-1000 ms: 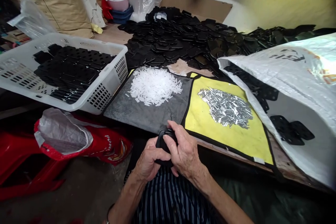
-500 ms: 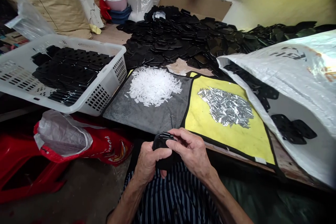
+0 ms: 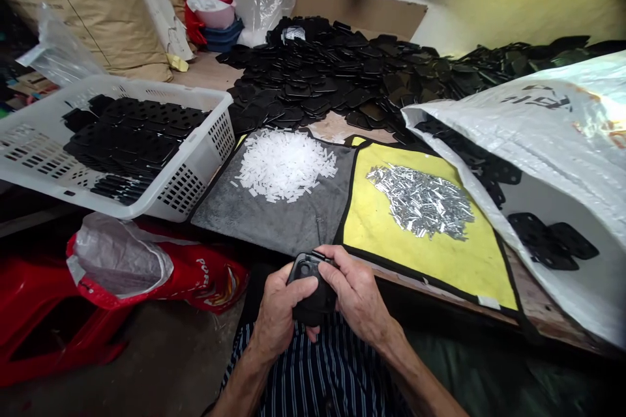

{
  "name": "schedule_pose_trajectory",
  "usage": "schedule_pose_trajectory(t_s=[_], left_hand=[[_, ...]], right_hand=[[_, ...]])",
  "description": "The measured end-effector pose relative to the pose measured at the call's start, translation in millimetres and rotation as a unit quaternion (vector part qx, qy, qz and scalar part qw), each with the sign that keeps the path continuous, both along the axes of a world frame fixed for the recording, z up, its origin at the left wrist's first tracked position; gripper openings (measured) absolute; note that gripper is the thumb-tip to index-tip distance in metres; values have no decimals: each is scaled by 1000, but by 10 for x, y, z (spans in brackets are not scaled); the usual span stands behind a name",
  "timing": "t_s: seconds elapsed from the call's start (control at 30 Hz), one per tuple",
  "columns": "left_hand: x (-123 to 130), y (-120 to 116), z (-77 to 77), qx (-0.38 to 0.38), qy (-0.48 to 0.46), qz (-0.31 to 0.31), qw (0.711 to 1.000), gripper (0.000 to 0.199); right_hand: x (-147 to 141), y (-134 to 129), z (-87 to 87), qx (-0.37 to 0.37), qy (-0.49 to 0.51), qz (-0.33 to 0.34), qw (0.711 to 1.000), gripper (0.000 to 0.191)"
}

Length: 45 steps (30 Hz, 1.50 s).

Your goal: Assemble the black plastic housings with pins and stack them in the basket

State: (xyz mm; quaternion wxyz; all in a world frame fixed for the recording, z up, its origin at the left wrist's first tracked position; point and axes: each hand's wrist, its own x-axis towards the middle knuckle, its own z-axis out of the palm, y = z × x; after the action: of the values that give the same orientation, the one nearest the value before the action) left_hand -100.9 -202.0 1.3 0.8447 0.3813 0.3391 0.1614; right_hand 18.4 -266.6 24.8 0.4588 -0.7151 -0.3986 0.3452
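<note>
As 2 hands (image 3: 276, 306) grip it, the black part (image 3: 315, 305) sits between.

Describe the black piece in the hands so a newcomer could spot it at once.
Find where the yellow cloth meets the grey cloth. Just below, the left hand and right hand grip the black piece. Unlike the black pile behind, it alone is held.

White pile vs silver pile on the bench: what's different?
Colour: the white pile is pale and translucent-looking; the silver pile is shiny and metallic-looking.
Surface: the white pile lies on a gray mat, the silver pile on a yellow mat.
Place: the white pile is nearer the basket, the silver pile nearer the sack.
Shared: both are loose heaps of small, short pieces.
</note>
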Motion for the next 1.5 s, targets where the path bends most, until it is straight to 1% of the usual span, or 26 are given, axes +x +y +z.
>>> schedule_pose_trajectory(t_s=[0.07,0.2,0.33,0.37,0.43,0.5,0.57,0.63,0.7,0.77,0.83,0.87,0.93,0.97,1.0,1.03,1.07,1.1,1.13,1.17,1.2,1.27,1.3,1.33,1.4,1.5], left_hand=[[5,-14,16,8,6,10,1000,23],[3,-22,-24,51,60,44,996,24],[2,-37,-86,100,123,53,986,31],[2,-45,-99,105,129,58,984,33],[8,-64,-118,108,124,81,983,38],[21,-77,-128,115,115,110,981,44],[37,-78,-118,123,113,121,978,47],[50,-64,-83,99,94,74,988,36],[56,-43,-33,57,54,-7,997,23],[56,-29,14,31,22,-67,997,26],[58,-32,40,31,13,-98,995,27],[62,-42,44,28,13,-110,993,27],[75,-69,41,16,18,-122,992,29],[84,-81,38,5,20,-118,993,29],[95,-88,36,-6,22,-106,994,29],[108,-86,37,-16,25,-88,996,29],[121,-73,42,-23,28,-68,997,29],[136,-52,48,-30,30,-51,998,29],[151,-23,56,-35,32,-36,998,28],[166,10,65,-38,34,-25,998,28],[180,43,74,-41,34,-16,998,27],[204,94,90,-44,35,-4,998,26],[213,109,97,-45,36,3,998,26],[220,117,104,-46,38,9,998,25],[229,122,122,-46,46,18,998,26],[237,140,174,-30,59,18,998,27]], right_hand=[[12,-18,-29,-1,24,-10,1000,24],[37,-45,-22,-25,83,23,996,22],[36,-39,-37,-44,103,45,993,25],[29,-32,-58,-32,87,41,995,25],[10,-13,-115,30,10,15,999,23],[-8,5,-176,108,-85,-19,990,19],[-19,15,-219,155,-131,-46,978,16],[-22,9,-236,165,-135,-60,975,15],[-26,-14,-232,168,-142,-60,974,14],[-36,-50,-218,185,-169,-42,967,15],[-26,-89,-194,202,-202,-14,958,18],[-1,-110,-176,198,-216,8,956,19],[119,-157,-113,169,-224,82,956,21],[220,-185,-69,151,-219,120,956,21],[347,-213,-20,135,-213,139,958,21],[497,-241,29,120,-214,126,961,21],[662,-264,73,105,-227,87,964,21],[831,-278,105,84,-260,17,962,21],[993,-282,122,54,-311,-51,948,21],[1138,-275,123,15,-369,-97,924,19],[1256,-257,110,-32,-424,-118,897,18],[1398,-202,59,-125,-505,-100,848,16],[1427,-174,31,-160,-524,-83,832,15],[1436,-151,8,-182,-533,-67,823,16],[1433,-126,-13,-187,-533,-54,823,17],[1470,-131,9,-143,-495,-68,854,18]])
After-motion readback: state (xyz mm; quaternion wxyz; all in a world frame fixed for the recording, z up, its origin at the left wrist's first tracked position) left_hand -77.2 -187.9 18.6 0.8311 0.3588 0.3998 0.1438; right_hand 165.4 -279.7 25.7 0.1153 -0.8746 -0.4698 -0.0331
